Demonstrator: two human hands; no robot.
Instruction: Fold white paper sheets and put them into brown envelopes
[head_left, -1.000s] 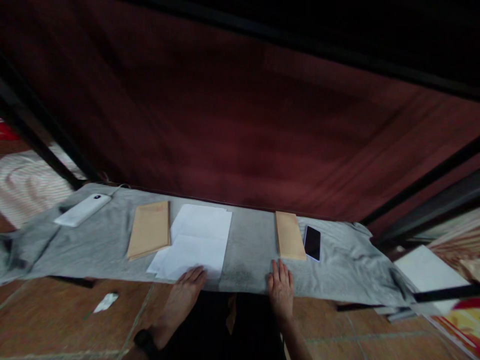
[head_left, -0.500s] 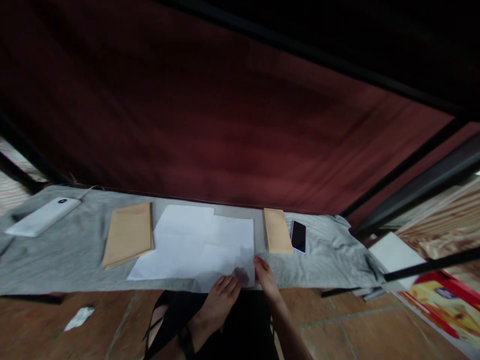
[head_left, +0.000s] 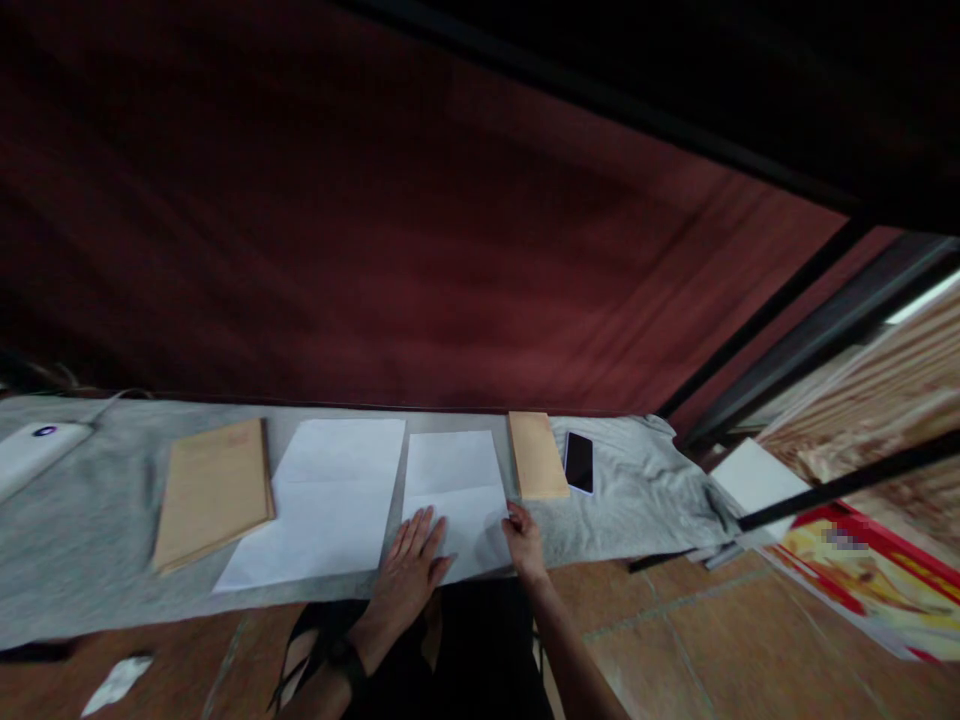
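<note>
A white sheet of paper (head_left: 454, 465) with a crease across it lies on the grey cloth in front of me. My left hand (head_left: 411, 560) rests flat on its lower left part, fingers spread. At the sheet's right edge, my right hand (head_left: 523, 540) pinches the paper between thumb and curled fingers. Left of it is more white paper (head_left: 330, 515), also creased across, with a narrow strip of cloth showing between the two. Brown paper envelopes (head_left: 214, 490) lie in a stack on the far side of that paper. A narrower brown envelope stack (head_left: 538, 455) sits beyond my right hand.
A phone (head_left: 579, 462) lies right of the narrow envelopes. A white device with a cable (head_left: 37, 455) is at the left end of the grey cloth (head_left: 630, 500). Dark red curtain (head_left: 450, 300) hangs behind. A red and yellow box (head_left: 870, 570) stands at lower right.
The creased sheet, which overlapped the other paper, now lies apart to its right. My left hand has moved left and spread its fingers. The whole view has shifted slightly.
</note>
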